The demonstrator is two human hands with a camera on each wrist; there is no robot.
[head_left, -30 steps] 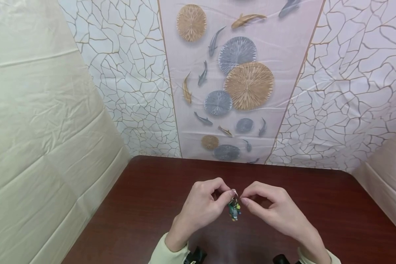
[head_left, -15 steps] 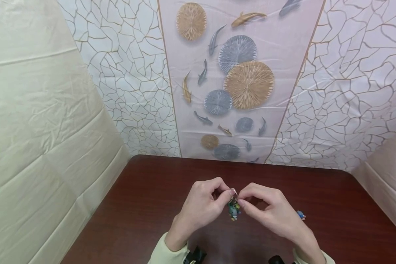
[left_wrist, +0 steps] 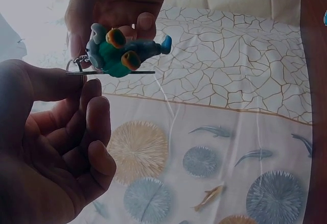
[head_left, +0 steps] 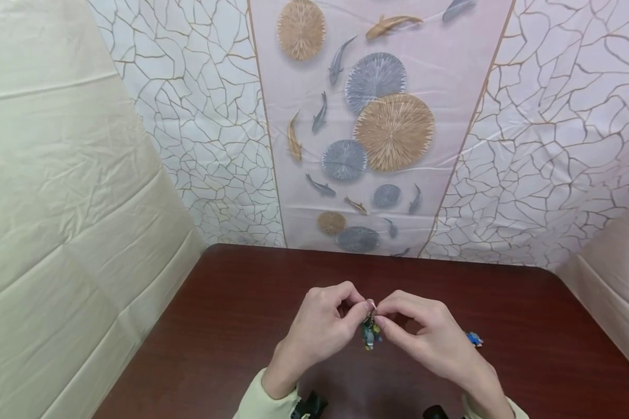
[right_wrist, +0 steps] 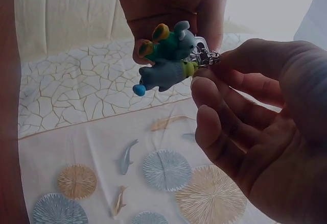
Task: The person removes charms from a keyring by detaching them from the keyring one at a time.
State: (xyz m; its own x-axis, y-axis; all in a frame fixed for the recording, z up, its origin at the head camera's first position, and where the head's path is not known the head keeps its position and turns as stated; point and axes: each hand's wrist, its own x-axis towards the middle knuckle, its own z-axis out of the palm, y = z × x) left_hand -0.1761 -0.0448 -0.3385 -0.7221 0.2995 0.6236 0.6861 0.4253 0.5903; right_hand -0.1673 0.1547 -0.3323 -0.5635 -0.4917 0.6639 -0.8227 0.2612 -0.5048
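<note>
Over the table, my left hand [head_left: 322, 323] pinches a metal key ring [left_wrist: 76, 66] between thumb and forefinger. Two small figurine charms hang together just below the fingertips. One is grey with big ears, a green body and orange-soled feet [right_wrist: 181, 43]. The other, a grey-blue charm [right_wrist: 163, 74], has a yellow-green collar and a bright blue tip. My right hand [head_left: 430, 331] pinches the short metal chain [right_wrist: 208, 58] at the top of the charms, its fingertips right beside the left ones. Those fingers partly hide the ring in the head view.
A small blue figurine [head_left: 474, 339] lies on the dark red-brown table [head_left: 230, 326], just right of my right hand. Behind the table hangs a patterned cloth [head_left: 356, 192] with fish and round leaf prints. Pale cloth [head_left: 84, 233] stands along the left side.
My right hand has moved slightly left, closing the gap to the charms, and now pinches the chain. The blue figurine on the table has come into view from behind it. The left hand stays put.
</note>
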